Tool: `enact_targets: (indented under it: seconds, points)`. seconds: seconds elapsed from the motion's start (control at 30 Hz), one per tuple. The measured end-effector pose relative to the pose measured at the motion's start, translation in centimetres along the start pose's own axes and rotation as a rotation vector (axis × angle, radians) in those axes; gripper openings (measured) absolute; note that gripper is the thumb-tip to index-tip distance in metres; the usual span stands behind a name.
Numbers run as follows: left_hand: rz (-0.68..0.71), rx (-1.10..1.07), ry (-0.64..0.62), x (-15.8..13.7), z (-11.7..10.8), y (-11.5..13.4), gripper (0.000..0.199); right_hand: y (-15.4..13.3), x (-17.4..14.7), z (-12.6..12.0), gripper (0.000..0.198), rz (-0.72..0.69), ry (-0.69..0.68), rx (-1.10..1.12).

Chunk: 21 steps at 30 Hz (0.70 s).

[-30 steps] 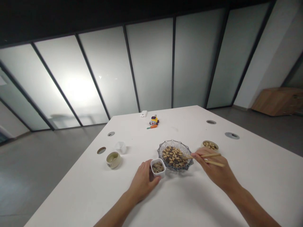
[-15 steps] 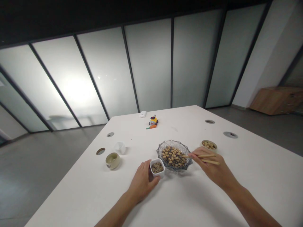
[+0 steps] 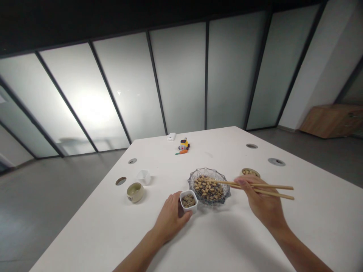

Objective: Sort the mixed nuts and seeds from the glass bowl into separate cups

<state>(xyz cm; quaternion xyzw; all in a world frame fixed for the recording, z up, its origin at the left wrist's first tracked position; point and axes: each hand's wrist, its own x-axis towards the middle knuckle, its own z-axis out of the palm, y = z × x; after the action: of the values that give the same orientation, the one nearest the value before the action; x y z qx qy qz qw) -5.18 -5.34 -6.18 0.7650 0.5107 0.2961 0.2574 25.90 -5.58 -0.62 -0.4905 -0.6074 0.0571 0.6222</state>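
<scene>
With fingers and thumb around its left and near sides, my left hand (image 3: 171, 216) grips a small white square cup (image 3: 193, 208) on the table. Striped sunflower seeds (image 3: 188, 200) lie inside it. My right hand (image 3: 263, 200) is closed around a pair of wooden chopsticks (image 3: 276, 186), whose tips are over the glass bowl. That clear, scalloped glass bowl (image 3: 225, 197) stands just right of the cup and holds pistachios (image 3: 202, 184) mixed with dark seeds. Whether the tips pinch a nut is too small to tell. Behind my right hand, a ceramic bowl (image 3: 257, 173) of pistachios is partly hidden.
On the white table (image 3: 113, 234), a beige ceramic bowl (image 3: 135, 192) and a clear white cup (image 3: 143, 177) stand to the left. Farther back are a yellow toy vehicle (image 3: 184, 144), an orange toy carrot (image 3: 182, 152) and a white device (image 3: 171, 136). Round cable holes (image 3: 120, 181) line both sides.
My right hand has turned and shifted slightly right; the chopsticks now lie flatter, their tips farther left over the glass bowl. My left hand and the white cup have stayed put.
</scene>
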Motion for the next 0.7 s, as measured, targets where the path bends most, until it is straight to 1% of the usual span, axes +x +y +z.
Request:
enact_targets:
  seconds: [0.17,0.2,0.27,0.37,0.43,0.5,0.6,0.7]
  points:
    - [-0.008,0.011,-0.014,0.0,0.0,0.1,0.054,-0.3,-1.0,1.6,0.039,0.211,0.057,0.351]
    - [-0.007,0.011,-0.015,0.0,0.0,0.1,0.054,-0.5,-1.2,1.8,0.040,0.231,0.048,0.396]
    - [-0.008,0.013,-0.011,0.0,0.0,0.1,0.052,-1.0,-1.5,2.2,0.042,0.234,-0.010,0.395]
    - [-0.015,0.019,-0.007,0.0,0.0,0.1,0.051,-1.6,-1.6,2.2,0.045,0.171,-0.082,0.260]
    - [-0.013,0.017,-0.007,0.0,0.0,0.1,0.051,-1.6,-1.4,1.8,0.046,0.102,-0.076,0.176]
    - [-0.006,0.010,-0.008,0.0,-0.1,0.2,0.051,-1.4,-0.9,1.1,0.044,0.004,-0.048,0.088]
    - [-0.010,0.006,-0.009,0.0,-0.1,0.3,0.050,-0.5,-0.1,-0.2,0.035,-0.186,-0.010,-0.095]
    - [-0.005,0.006,-0.001,0.0,-0.1,0.2,0.051,0.3,0.3,-0.9,0.029,-0.303,-0.044,-0.178]
